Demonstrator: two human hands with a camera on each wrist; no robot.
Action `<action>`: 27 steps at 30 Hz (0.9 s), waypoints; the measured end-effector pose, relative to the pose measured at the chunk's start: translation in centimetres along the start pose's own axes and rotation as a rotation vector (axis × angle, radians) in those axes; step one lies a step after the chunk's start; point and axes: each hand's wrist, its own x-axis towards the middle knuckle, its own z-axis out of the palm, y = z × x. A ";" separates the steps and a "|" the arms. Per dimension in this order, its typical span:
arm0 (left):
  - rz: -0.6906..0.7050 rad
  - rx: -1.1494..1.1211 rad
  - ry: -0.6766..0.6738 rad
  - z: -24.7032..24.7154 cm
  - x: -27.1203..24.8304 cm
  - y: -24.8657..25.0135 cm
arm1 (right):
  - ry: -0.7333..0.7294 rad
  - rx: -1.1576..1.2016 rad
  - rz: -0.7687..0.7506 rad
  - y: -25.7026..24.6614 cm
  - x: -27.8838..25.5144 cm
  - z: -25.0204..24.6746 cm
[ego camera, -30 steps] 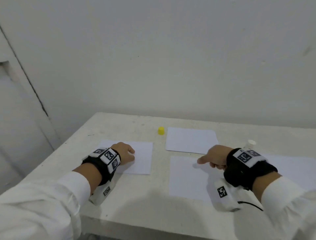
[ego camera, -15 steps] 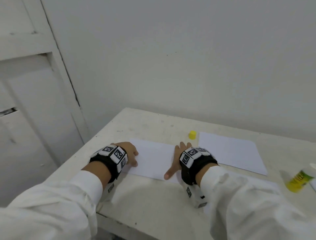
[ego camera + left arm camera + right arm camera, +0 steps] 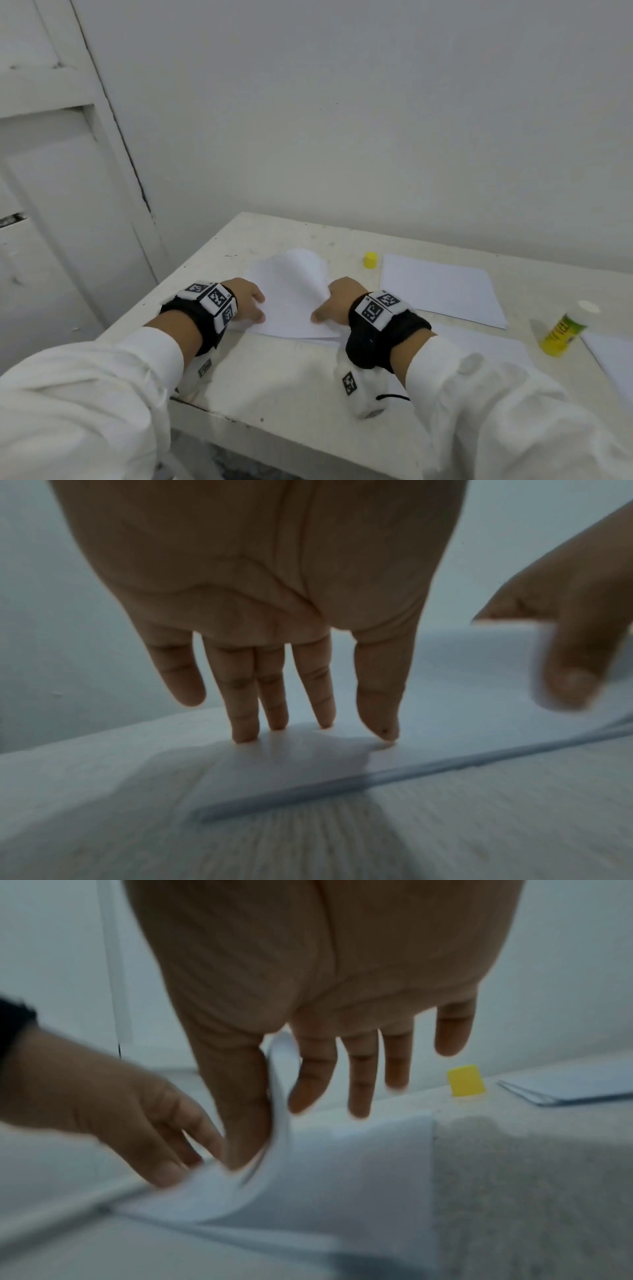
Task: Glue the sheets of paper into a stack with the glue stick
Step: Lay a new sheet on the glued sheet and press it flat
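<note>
The right hand pinches the right edge of the top sheet between thumb and forefinger, bending it up into a curl, while its other fingers hang straight and hold nothing. The left hand is spread flat, its straight fingertips pressing the left side of that same sheet down, with nothing grasped.

All of this sits on a white table against a pale wall. The lifted sheet lies on more paper at the table's near left; the left wrist view shows a thin edge beneath it. A second pile of paper lies flat farther right, well apart from the hands, and another sheet shows at the right border. The glue stick, yellow-green and uncapped, stands tilted near that right edge. Its small yellow cap stands just left of the second pile.
</note>
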 end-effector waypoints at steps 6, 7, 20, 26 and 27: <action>0.081 -0.421 0.076 -1.5 -1.8 2.1 | 0.160 0.718 0.083 4.3 -6.1 -3.5; 0.091 -0.585 0.022 -1.8 -2.3 3.0 | 0.175 0.795 0.090 5.5 -7.2 -4.0; 0.400 -0.522 -0.223 2.1 -5.5 17.1 | 0.228 0.736 0.458 20.5 -15.4 -5.8; 0.351 -0.373 -0.240 4.0 -5.6 19.1 | 0.188 0.561 0.527 22.1 -15.4 -6.2; 0.345 -0.349 -0.239 4.2 -5.5 19.2 | 0.178 0.542 0.536 22.1 -15.4 -6.2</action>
